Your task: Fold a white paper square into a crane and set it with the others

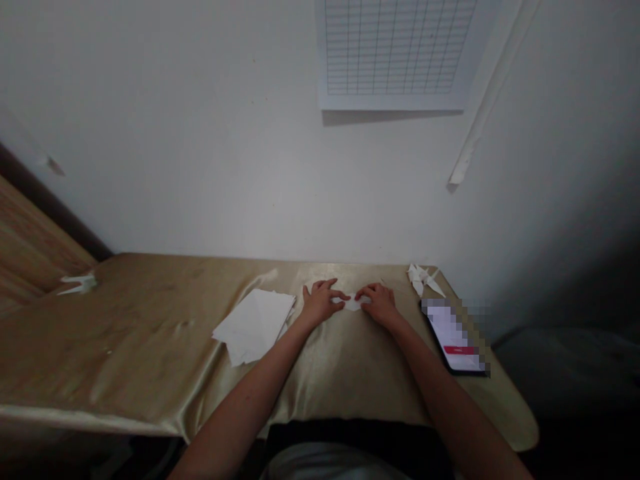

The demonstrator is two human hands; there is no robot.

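Note:
A small piece of white folded paper (353, 304) lies on the table between my hands. My left hand (320, 301) grips its left end with thumb and index finger, the other fingers spread away. On the opposite end, my right hand (379, 303) has its fingers curled down onto the paper. Part of the paper is hidden under the fingertips, and its folds are too small to make out. Left of my left hand rests a stack of white paper sheets (257, 323), slightly fanned.
A gold satin cloth (135, 333) covers the table against the wall. At right lies a phone (453, 340) with a lit screen, and behind it some folded white paper figures (424, 279). Another folded paper figure (80, 284) sits far left. A printed grid sheet (395, 53) hangs above.

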